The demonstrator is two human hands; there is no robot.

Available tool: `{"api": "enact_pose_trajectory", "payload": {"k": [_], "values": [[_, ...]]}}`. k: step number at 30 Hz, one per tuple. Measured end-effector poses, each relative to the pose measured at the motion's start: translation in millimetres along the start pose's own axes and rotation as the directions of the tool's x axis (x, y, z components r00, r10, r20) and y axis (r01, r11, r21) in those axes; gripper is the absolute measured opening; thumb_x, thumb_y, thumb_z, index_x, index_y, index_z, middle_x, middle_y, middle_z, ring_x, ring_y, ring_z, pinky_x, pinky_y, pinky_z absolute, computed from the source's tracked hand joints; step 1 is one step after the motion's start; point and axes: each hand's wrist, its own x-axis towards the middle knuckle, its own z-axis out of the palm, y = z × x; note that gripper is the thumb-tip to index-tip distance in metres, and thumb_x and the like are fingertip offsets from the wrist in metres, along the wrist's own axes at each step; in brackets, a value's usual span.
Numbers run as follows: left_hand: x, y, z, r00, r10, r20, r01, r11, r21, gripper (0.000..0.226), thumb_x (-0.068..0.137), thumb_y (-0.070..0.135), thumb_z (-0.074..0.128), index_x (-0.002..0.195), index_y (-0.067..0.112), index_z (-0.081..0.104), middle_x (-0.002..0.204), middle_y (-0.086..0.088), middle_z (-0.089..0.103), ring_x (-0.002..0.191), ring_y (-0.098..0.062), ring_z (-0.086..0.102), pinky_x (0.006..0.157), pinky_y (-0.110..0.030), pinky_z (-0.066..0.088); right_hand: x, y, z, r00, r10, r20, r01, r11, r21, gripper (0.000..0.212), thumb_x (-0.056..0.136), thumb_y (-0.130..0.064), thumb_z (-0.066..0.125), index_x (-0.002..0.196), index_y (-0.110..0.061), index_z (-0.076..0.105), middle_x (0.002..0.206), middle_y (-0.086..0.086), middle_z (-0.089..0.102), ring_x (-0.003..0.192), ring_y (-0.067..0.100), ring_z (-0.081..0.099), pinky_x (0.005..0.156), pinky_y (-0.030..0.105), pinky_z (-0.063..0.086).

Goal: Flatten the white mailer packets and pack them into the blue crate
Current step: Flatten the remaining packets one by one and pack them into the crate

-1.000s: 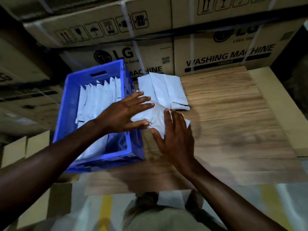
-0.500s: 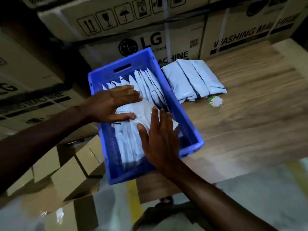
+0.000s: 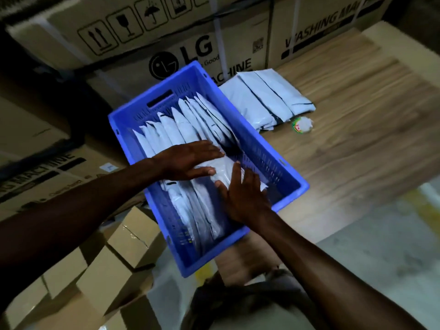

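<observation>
Your left hand [image 3: 190, 160] lies flat, fingers straight, across the white packet [image 3: 220, 169] inside the blue crate [image 3: 289, 184], which sits at the table's [image 3: 357, 144] left edge. That packet lies crosswise over the standing row of packets [image 3: 181, 129]; push too hard and it may crumple or tip the row over. Your right hand [image 3: 242, 196] also presses it with fingers extended, gripping nothing. If it lets go early, the packet could spring back puffed and refuse to slot in. The unpacked pile [image 3: 266, 98] waits on the table just right of the crate, a small crumpled wrapper [image 3: 302, 125] beside it. Compared with half a second ago, both hands sit slightly deeper in the crate, the packet pressed lower.
</observation>
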Motion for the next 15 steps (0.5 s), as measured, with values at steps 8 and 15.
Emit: {"api": "enact_pose_trajectory", "payload": {"k": [8, 15], "values": [[16.2, -32.6, 50.6, 0.972, 0.219, 0.088, -0.222, 0.975, 0.029, 0.06, 0.106, 0.054, 0.039, 0.146, 0.011, 0.052, 0.145, -0.009, 0.056, 0.138, -0.034, 0.047, 0.112, -0.046, 0.043, 16.5, -19.9, 16.3, 0.935, 0.292, 0.199, -0.303, 0.953, 0.026, 0.08, 0.101, -0.07, 0.011, 0.163, -0.02, 0.0, 0.169, 0.018, 0.008, 0.155, 0.04, 0.011, 0.119, 0.068, 0.009], [19.6, -23.8, 72.9, 0.914, 0.394, 0.099, -0.404, 0.907, 0.123, 0.054, 0.106, 0.049, 0.035, 0.134, 0.012, 0.063, 0.133, -0.011, 0.064, 0.125, -0.034, 0.057, 0.099, -0.048, 0.048, 26.1, -22.7, 56.1, 0.862, 0.446, 0.243, -0.484, 0.865, 0.129, 0.072, 0.107, -0.055, 0.021, 0.164, -0.016, 0.0, 0.166, 0.027, 0.013, 0.149, 0.05, 0.022, 0.121, 0.058, 0.016]]}}
